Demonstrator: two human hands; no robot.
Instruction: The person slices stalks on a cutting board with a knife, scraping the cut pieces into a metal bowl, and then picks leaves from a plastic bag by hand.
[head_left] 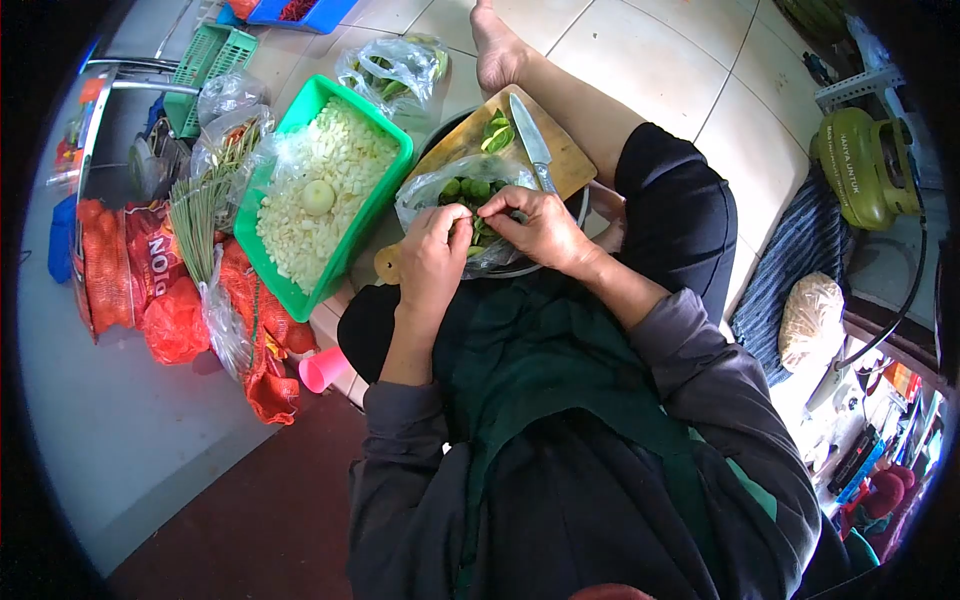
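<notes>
My left hand [437, 243] and my right hand [540, 225] meet over a clear plastic bag [425, 192] of green leaves and small green fruits [466, 188]. Fingers of both hands are pinched together around something small and green, too small to name. Beneath the bag is a dark round bowl, mostly hidden. Behind it lies a wooden board [570, 165], with a knife [531, 137] and some green leaves [497, 131] on top. To the left of my hands, a green basket [404, 150] holds chopped white pieces and one whole peeled onion [318, 198].
Another plastic bag [395, 72] of greens lies beyond the basket. Red net bags [105, 262], lemongrass stalks [199, 212] and a pink cup [321, 370] are at left. A green gas cylinder [862, 170] and a dark striped cloth [785, 270] are at right.
</notes>
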